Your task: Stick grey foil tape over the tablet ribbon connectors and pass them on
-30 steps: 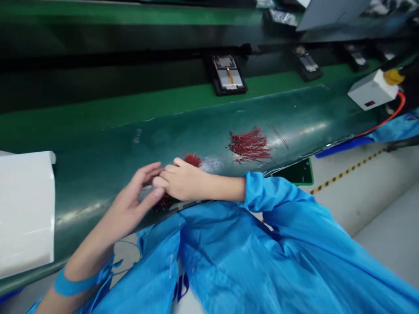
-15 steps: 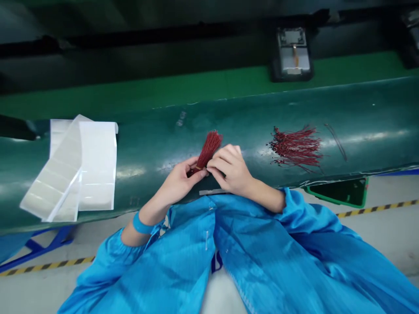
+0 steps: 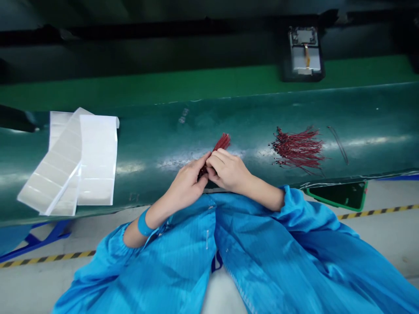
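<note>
Both hands meet at the near edge of the bench [image 3: 163, 144]: the left hand [image 3: 186, 187] and right hand [image 3: 229, 171] together pinch a small bundle of red wires [image 3: 221, 142], its tips fanning up beyond the fingers. Loose red wires [image 3: 297, 147] lie right of the right hand; white label sheets [image 3: 78, 161] lie well left of the left hand.

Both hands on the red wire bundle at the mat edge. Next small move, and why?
Probably pinch one wire free from the fanned tip and draw it out. Both the left hand and right hand clamp the red wire bundle at its base, so only the tip shows. A loose wire pile lies apart to the right on the green mat, which suggests singles get laid there.
</note>
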A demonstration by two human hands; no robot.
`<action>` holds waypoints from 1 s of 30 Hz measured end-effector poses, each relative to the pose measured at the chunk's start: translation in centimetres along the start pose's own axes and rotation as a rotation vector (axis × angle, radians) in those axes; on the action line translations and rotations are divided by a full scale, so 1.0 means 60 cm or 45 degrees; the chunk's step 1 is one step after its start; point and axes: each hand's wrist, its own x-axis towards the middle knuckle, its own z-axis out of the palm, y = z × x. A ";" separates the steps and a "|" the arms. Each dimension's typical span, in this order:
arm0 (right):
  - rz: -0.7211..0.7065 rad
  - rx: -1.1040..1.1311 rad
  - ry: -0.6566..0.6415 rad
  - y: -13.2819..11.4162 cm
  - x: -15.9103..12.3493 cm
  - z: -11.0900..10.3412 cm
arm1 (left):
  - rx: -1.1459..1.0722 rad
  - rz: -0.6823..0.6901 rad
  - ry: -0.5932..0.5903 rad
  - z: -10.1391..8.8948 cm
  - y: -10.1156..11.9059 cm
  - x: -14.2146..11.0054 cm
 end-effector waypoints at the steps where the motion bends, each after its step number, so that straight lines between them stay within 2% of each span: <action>1: -0.029 -0.012 -0.007 0.005 0.001 -0.002 | -0.033 -0.002 -0.029 -0.003 0.004 0.000; 4: -0.064 -0.066 -0.009 0.017 0.001 -0.010 | -0.138 -0.031 -0.047 -0.008 0.017 0.001; 8: -0.030 -0.170 -0.020 0.020 -0.003 -0.016 | -0.138 -0.057 0.037 0.000 0.022 0.001; 15: 0.347 -0.326 -0.084 0.028 0.004 -0.024 | -0.115 -0.015 0.165 0.012 0.013 -0.001; 21: 0.534 -0.385 -0.091 0.050 0.010 -0.045 | -0.220 -0.042 0.105 -0.008 0.011 -0.008; 30: 0.654 -0.440 -0.182 0.088 0.009 -0.072 | -0.517 -0.156 0.033 -0.030 -0.005 0.001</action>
